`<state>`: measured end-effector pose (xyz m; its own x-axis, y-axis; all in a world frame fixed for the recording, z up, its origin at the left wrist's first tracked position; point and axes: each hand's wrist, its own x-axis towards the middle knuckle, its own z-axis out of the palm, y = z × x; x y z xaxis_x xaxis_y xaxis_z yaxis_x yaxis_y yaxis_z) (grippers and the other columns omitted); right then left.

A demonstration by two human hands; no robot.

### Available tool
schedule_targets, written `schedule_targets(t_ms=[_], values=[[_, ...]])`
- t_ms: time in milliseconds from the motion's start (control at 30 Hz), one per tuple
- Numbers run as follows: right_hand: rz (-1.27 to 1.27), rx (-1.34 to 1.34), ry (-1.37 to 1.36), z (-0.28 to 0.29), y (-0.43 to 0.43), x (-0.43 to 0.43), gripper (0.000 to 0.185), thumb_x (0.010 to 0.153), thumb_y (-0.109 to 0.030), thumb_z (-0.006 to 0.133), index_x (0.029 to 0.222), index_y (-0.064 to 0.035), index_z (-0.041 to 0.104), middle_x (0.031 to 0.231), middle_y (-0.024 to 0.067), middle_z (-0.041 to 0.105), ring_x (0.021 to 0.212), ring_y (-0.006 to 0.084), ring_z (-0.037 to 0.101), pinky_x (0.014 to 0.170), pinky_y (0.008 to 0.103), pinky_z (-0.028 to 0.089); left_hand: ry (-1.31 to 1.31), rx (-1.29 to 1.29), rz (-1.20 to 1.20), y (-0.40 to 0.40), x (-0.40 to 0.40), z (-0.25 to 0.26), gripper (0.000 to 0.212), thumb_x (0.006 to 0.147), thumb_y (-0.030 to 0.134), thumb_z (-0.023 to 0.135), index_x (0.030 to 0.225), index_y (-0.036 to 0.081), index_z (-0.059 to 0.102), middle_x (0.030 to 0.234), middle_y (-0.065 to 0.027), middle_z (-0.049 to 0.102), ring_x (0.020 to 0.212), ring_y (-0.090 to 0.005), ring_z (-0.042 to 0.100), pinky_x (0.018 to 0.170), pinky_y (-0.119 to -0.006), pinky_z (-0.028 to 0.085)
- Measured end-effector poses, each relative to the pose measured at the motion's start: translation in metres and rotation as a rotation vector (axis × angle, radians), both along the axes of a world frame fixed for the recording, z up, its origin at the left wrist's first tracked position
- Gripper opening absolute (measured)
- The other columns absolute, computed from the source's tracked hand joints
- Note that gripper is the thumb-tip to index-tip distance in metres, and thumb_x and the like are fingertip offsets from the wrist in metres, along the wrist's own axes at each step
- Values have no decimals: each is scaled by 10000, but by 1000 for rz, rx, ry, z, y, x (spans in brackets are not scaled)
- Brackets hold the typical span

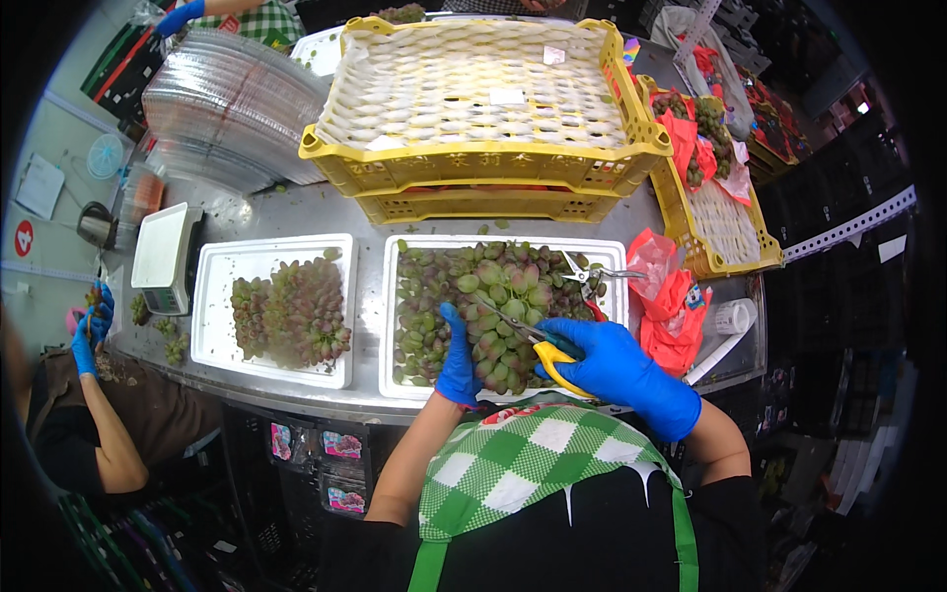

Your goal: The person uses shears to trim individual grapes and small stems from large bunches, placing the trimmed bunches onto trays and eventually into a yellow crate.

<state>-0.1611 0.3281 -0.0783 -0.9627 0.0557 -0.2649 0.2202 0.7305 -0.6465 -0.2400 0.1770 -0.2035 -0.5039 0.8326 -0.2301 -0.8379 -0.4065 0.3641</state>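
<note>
My left hand point(458, 361), in a blue glove, supports a large bunch of green and reddish grapes point(505, 322) from its left side, over a white foam tray point(386, 325) filled with more grapes. Scissors with yellow handles point(553, 362) are in my right hand point(618, 362), also gloved in blue; their blades point up and left across the bunch. A pair of snips with a red handle point(584, 275) lies on the grapes at the tray's right. The palm and most fingers of my left hand are hidden.
Another foam tray with grape bunches point(307, 311) and a scale point(160, 244) stand left. Stacked yellow crates point(481, 166) rise behind; clear plastic containers point(229, 103) are at back left. Red wrapping point(669, 318) and a crate point(718, 222) are right. A co-worker's gloved hands point(92, 333) are far left.
</note>
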Motion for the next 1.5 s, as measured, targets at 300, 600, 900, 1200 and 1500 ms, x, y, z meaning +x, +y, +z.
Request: schedule_targets(t_ms=[300,600,900,1200,1500], values=[[-102,-12,-5,3,15,13,435,715,-324,628,1082,-109,537,780,133,600,670,284,597,578,342,471,-2,12,66,-5,-10,10,917,704,752,276,1325,78,230,1310,-164,323,1164,-304,385,956,-428,349],[-97,-127,-54,10,11,14,379,734,-283,626,1058,-99,555,775,148,604,669,289,603,584,332,480,171,17,147,-14,-15,13,938,704,756,248,1351,87,132,1350,-158,248,1196,-308,340,974,-437,321],[-43,-99,-75,18,7,9,363,742,-287,614,1041,-89,559,768,162,597,679,317,590,581,347,475,181,-104,205,-34,-17,-9,883,740,706,304,1335,65,180,1330,-139,285,1176,-294,368,960,-420,344],[95,52,-140,20,7,4,361,771,-349,544,994,-66,546,756,167,590,680,341,574,586,400,459,287,-216,289,-37,-19,-21,859,753,686,315,1325,56,204,1317,-132,305,1163,-287,383,956,-414,351],[220,181,-215,31,11,-7,365,777,-383,503,905,-47,565,732,177,583,670,353,565,583,424,447,529,-394,379,-41,-19,-24,835,767,667,325,1315,46,227,1304,-125,325,1151,-281,398,951,-408,357]])
